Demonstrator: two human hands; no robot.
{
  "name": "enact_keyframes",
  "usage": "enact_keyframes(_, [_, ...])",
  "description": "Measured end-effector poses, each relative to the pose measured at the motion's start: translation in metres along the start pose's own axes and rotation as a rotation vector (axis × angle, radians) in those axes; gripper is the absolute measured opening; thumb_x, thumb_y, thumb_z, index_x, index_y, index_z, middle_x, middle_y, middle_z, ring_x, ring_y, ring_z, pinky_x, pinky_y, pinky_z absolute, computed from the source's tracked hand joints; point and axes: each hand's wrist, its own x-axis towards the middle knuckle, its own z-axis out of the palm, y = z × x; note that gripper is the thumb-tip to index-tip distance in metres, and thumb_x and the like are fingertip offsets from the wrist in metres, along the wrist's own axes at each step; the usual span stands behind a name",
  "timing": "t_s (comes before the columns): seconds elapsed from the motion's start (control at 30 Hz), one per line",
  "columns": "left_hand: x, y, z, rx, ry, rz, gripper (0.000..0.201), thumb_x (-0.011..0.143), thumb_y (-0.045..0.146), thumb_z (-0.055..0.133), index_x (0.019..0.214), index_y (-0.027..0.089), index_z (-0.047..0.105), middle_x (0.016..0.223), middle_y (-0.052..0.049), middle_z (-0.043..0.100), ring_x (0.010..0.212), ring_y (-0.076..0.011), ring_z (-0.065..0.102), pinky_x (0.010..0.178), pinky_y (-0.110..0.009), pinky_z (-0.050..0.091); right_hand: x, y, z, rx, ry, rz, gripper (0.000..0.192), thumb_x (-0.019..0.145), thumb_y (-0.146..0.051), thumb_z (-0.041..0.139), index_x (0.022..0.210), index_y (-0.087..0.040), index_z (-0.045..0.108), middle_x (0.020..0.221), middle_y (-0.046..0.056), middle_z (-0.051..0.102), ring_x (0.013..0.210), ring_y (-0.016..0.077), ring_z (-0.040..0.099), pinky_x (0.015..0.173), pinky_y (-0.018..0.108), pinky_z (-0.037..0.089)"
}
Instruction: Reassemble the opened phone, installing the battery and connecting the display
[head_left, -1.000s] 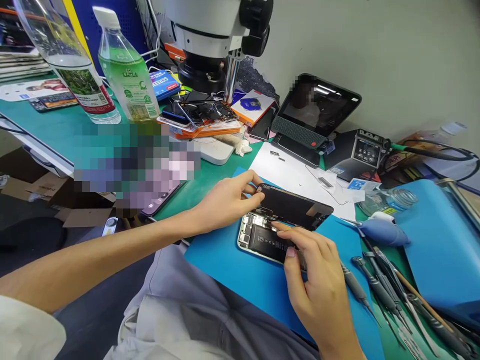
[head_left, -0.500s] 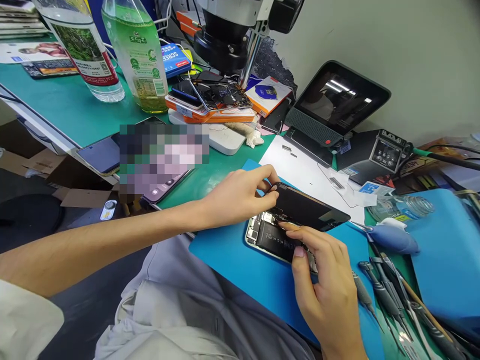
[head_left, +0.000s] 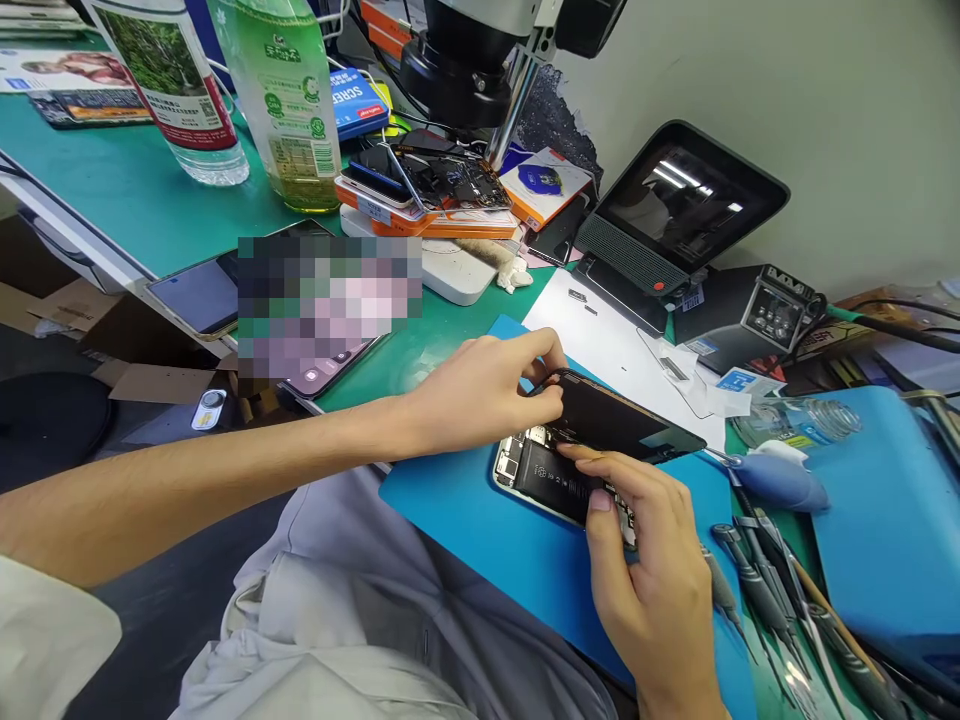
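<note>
1. Phone (head_left: pixel 551 480) is lying opened up on the blue mat (head_left: pixel 480 540), battery and boards exposed; I'm reading this as mid-job, with the screen not yet seated.
2. Left hand (head_left: pixel 487 385) is pinching the top corner of the screen panel (head_left: pixel 615 420), holding it tilted above the body.
3. Right hand (head_left: pixel 645 570) is curling around the phone's lower edge, index finger pressing near the connectors.
4. Screwdrivers (head_left: pixel 757 580) are lying just right of the mat.

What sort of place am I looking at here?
Likely a phone repair bench: an opened phone on a blue mat, a microscope above, precision screwdrivers alongside.
</note>
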Motion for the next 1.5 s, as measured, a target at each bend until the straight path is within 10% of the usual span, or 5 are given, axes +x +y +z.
enact_keyframes(1.5, [-0.006,-0.006,-0.006,0.302,-0.129,0.113,0.013,0.105,0.03,0.056,0.118,0.026,0.058,0.102,-0.001,0.083,0.096,-0.026,0.082,0.076,-0.031,0.051,0.013,-0.012,0.002,-0.381,0.02,-0.386,0.023,0.1,0.001,0.055,0.12,-0.007,0.065,0.118,0.018,0.073,0.113,0.0304,0.065,0.1,0.046,0.051])
